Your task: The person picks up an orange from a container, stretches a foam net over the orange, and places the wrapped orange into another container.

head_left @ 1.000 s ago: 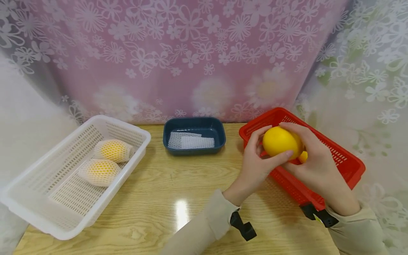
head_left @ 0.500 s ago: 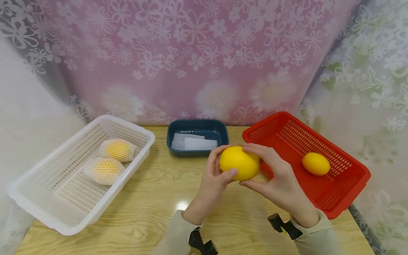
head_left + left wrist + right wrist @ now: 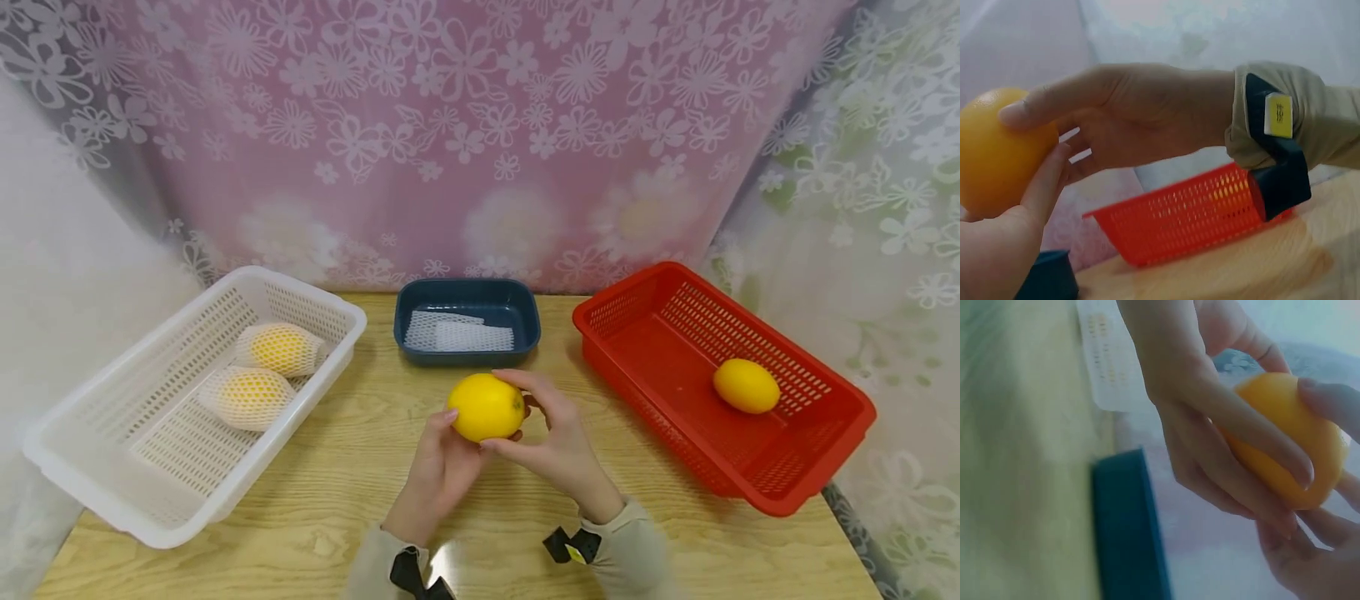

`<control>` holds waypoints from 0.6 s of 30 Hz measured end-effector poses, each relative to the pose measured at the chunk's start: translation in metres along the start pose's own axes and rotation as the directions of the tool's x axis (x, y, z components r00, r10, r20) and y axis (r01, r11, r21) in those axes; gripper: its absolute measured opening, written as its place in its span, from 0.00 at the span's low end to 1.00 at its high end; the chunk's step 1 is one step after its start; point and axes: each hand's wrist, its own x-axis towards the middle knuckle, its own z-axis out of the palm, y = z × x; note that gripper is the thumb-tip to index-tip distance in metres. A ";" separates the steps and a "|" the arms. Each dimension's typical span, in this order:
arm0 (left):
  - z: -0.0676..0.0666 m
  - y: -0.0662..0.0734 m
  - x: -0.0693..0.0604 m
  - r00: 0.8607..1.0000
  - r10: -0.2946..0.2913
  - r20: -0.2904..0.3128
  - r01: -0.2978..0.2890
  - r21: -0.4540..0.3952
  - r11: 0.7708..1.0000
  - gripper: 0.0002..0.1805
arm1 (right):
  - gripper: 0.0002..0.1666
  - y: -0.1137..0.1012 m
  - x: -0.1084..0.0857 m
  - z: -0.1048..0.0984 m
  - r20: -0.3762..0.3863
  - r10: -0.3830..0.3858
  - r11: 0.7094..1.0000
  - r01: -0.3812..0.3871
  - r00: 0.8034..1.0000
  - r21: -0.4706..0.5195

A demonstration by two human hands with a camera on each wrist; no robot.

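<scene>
A yellow lemon (image 3: pixel 483 407) with a small green stem end is held above the table between both hands. My left hand (image 3: pixel 438 475) cradles it from below and the left, thumb on its side. My right hand (image 3: pixel 558 446) pinches its right end between thumb and fingers. In the left wrist view the lemon (image 3: pixel 1004 156) fills the left side; in the right wrist view several fingers wrap the lemon (image 3: pixel 1285 431). Another lemon (image 3: pixel 746 386) lies in the red basket (image 3: pixel 652 358). White foam nets (image 3: pixel 474 337) lie in the dark blue tray (image 3: pixel 465 359).
At the left stands a white basket (image 3: pixel 176 446) holding two yellow fruits in white foam nets, one fruit (image 3: pixel 281 348) behind the other (image 3: pixel 251 398). The wooden table (image 3: pixel 330 500) carries everything. A pink flowered curtain (image 3: pixel 420 150) hangs behind it.
Both hands have carried the lemon leftward from over the red basket to in front of the blue tray. The left hand has turned beneath it, and the lemon's stem end now points right.
</scene>
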 end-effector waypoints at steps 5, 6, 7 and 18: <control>-0.025 0.003 -0.002 0.998 -0.002 -0.059 0.008 0.100 0.995 0.23 | 0.42 -0.008 0.001 0.013 -0.041 0.054 0.999 -0.053 0.998 0.011; -0.030 0.004 -0.002 0.997 0.005 -0.075 0.005 0.128 0.992 0.22 | 0.41 -0.010 0.002 0.014 -0.043 0.069 0.998 -0.068 0.997 0.008; -0.034 0.004 -0.002 0.996 0.011 -0.088 0.004 0.162 0.987 0.21 | 0.40 -0.012 0.002 0.015 -0.045 0.082 0.997 -0.082 0.996 0.005; -0.064 0.003 -0.004 0.988 0.061 -0.142 0.002 0.406 0.914 0.22 | 0.40 0.020 -0.009 0.032 0.000 0.148 0.989 -0.147 0.989 0.020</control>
